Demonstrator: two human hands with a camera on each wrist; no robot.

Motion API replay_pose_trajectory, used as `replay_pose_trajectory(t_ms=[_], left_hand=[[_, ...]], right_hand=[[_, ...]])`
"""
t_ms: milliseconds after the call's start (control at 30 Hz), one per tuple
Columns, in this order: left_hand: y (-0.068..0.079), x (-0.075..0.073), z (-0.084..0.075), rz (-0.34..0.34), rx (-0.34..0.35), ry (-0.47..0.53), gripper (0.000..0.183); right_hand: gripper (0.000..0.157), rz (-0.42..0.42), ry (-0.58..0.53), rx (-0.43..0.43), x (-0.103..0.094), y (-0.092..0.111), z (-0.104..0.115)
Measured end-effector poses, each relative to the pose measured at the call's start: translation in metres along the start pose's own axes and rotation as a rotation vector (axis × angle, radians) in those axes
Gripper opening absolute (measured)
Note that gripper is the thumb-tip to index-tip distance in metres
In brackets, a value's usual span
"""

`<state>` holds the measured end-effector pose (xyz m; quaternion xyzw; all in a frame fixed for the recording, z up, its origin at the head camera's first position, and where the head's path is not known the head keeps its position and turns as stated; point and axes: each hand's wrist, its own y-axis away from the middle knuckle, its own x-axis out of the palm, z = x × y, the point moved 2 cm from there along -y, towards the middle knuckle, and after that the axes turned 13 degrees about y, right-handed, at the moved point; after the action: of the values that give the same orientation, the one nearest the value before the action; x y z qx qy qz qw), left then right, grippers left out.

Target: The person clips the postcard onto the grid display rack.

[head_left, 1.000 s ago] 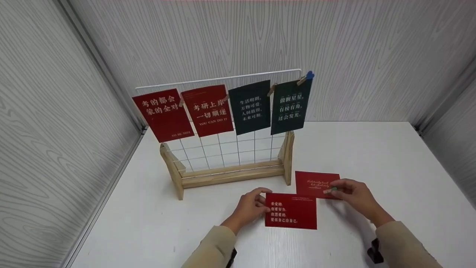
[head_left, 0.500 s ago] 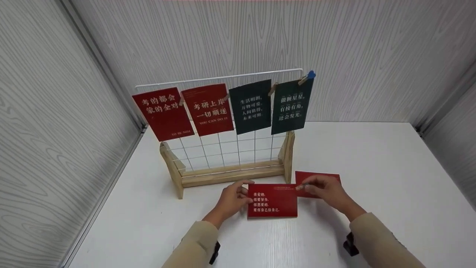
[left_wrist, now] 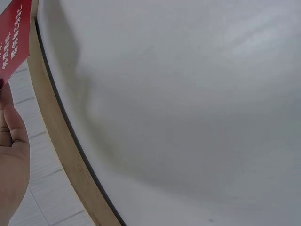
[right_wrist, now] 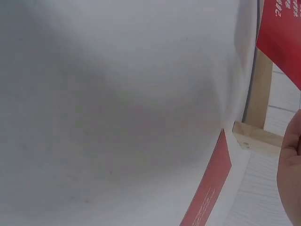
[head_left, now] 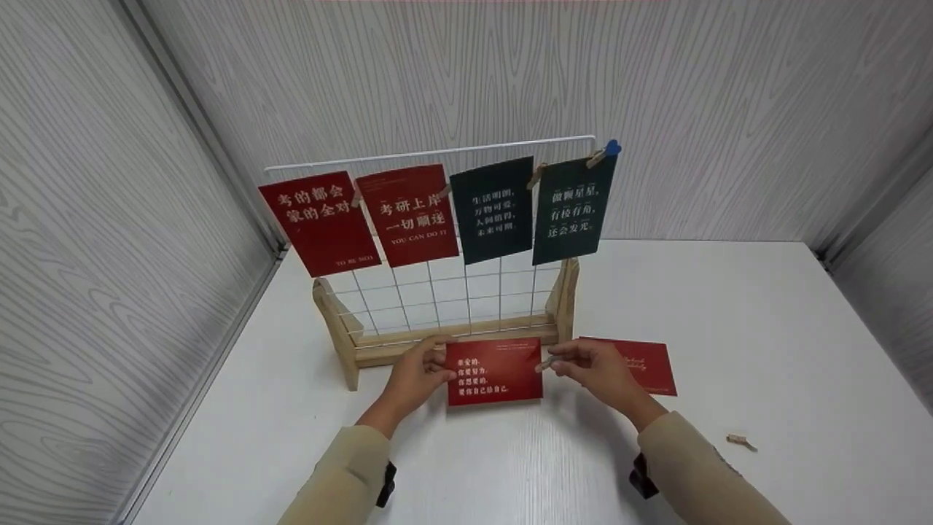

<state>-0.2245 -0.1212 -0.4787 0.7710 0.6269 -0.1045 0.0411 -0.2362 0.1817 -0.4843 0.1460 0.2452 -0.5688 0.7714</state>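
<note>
A red card with white writing (head_left: 496, 372) is held up in front of the rack's wooden base. My left hand (head_left: 415, 375) pinches its left edge between thumb and fingers; the left wrist view catches the hand (left_wrist: 11, 155) below a corner of the card (left_wrist: 16, 40). At the card's right edge, my right hand (head_left: 598, 372) pinches a small wooden clothespin (head_left: 545, 363). Whether the clothespin grips the card is too small to tell. In the right wrist view only part of the right hand (right_wrist: 290, 169) shows, and the clothespin is out of sight.
A white wire grid rack (head_left: 430, 292) on a wooden stand bears two red cards (head_left: 321, 226) and two dark green cards (head_left: 492, 211), with clothespins. Another red card (head_left: 652, 368) lies right of the rack. A loose clothespin (head_left: 741, 442) lies at the table's right.
Both hands have moved left and towards the rack, the left carrying the red card. My right hand has brought the clothespin from above the other card to this card's right edge.
</note>
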Motion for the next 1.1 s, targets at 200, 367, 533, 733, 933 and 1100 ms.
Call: replay_pose_trajectory(t_ms=[200,367,533,733,933,1100], left_hand=[[0.002,-0.018,-0.001,-0.064,-0.006,-0.017,0.047],[0.002,-0.037,-0.006,-0.155,-0.014,-0.039,0.046],[0.000,-0.052,-0.013,-0.198,-0.011,-0.033,0.048],[0.001,-0.070,-0.019,-0.225,-0.019,-0.031,0.048],[0.004,-0.086,-0.022,-0.266,-0.014,-0.103,0.050],[0.005,-0.095,-0.026,-0.272,0.029,-0.155,0.049]], right_hand=[[0.026,0.005,-0.036,-0.001,0.008,-0.008,0.013],[0.025,-0.009,-0.011,-0.023,0.010,-0.017,0.025],[0.024,-0.040,0.038,0.005,0.009,-0.028,0.039],[0.024,-0.079,0.048,0.011,0.011,-0.040,0.057],[0.024,-0.132,0.045,-0.033,0.015,-0.050,0.073],[0.023,-0.180,0.011,-0.084,0.019,-0.059,0.087]])
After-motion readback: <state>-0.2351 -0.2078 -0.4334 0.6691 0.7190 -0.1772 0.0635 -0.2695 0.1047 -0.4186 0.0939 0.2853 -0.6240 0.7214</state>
